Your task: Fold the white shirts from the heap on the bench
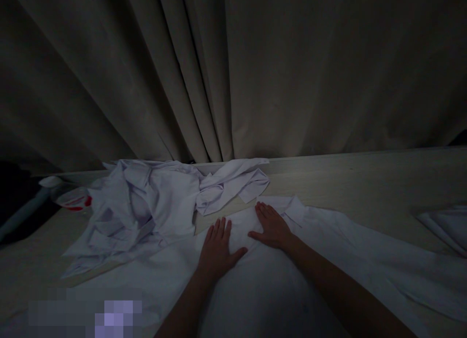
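A white garment [255,284] is spread across the pale surface [368,182] directly below the person, and both hands are laid on it. The left hand [220,253] is placed palm down near the garment's far edge, its fingers [218,227] extended forward and its thumb pointed toward the right hand. The right hand [270,227] is set slightly farther forward, also palm down, with its thumb turned toward the left hand. The fingers of both hands are unclenched and laid out flat; nothing is seen to be grasped by either. A collar-like fold [295,209] is seen just beyond the right hand, and a sleeve [419,275] is stretched out toward the right edge of the view.

To the left, a crumpled heap of white cloth [164,192] is piled close to the curtain [292,75], its lower part touching the spread garment. Beside that heap, a clear plastic item [73,200] is marked with red and white; lettering may be carried by the red marking, but it is too small and dim to be read. A dark object [14,182] and a pale, rounded strip [27,211] are seen at the far left. Another folded white cloth [447,226] is partly cut off at the right edge. The lower left corner is covered by a pixelated patch [116,316], by which details there are hidden.
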A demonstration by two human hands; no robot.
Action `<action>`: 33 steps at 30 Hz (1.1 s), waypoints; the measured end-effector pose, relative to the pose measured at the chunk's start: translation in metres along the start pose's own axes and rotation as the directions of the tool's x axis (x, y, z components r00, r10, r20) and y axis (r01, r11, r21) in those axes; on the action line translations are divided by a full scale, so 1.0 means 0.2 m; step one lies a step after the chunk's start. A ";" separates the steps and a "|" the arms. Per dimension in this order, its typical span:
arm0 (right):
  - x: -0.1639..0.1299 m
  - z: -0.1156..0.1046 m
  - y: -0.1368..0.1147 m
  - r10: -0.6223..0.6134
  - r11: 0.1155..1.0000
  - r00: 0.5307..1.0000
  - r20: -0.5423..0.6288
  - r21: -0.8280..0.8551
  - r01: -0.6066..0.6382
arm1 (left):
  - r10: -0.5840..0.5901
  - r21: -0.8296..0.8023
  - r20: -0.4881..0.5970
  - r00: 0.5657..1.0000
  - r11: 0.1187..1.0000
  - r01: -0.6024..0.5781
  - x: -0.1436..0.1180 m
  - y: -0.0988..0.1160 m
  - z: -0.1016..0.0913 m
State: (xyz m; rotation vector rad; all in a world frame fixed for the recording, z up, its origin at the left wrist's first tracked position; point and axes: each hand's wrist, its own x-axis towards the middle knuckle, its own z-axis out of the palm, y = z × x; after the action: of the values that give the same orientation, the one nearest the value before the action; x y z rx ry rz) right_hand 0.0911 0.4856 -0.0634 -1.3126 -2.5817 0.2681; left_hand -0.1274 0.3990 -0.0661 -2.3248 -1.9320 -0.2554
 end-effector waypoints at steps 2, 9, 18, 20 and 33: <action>0.00 0.00 0.00 -0.017 1.000 1.000 -0.002 -0.001 0.017 | 0.002 -0.004 0.002 1.000 1.000 -0.002 0.00 0.00 0.00; 0.01 0.00 0.00 0.019 1.000 0.999 -0.028 0.008 -0.019 | -0.015 0.000 -0.003 1.000 1.000 0.015 0.00 0.01 -0.01; 0.02 0.01 -0.01 0.049 0.999 0.999 -0.018 -0.012 -0.050 | -0.043 -0.005 -0.009 0.999 0.999 0.043 -0.01 0.01 0.00; 0.02 0.01 -0.01 0.053 0.999 0.999 -0.008 -0.014 -0.053 | -0.047 -0.004 -0.003 0.999 0.999 0.047 -0.01 0.01 0.00; 0.03 -0.07 -0.03 0.024 0.999 0.991 0.135 0.040 -0.030 | -0.018 0.007 0.008 1.000 1.000 0.018 -0.02 0.00 -0.01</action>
State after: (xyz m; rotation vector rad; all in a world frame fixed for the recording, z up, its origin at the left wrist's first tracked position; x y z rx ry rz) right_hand 0.0876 0.4871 -0.0482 -1.3593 -2.6542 0.4271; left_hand -0.1278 0.3951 -0.0656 -2.3089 -1.9555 -0.2408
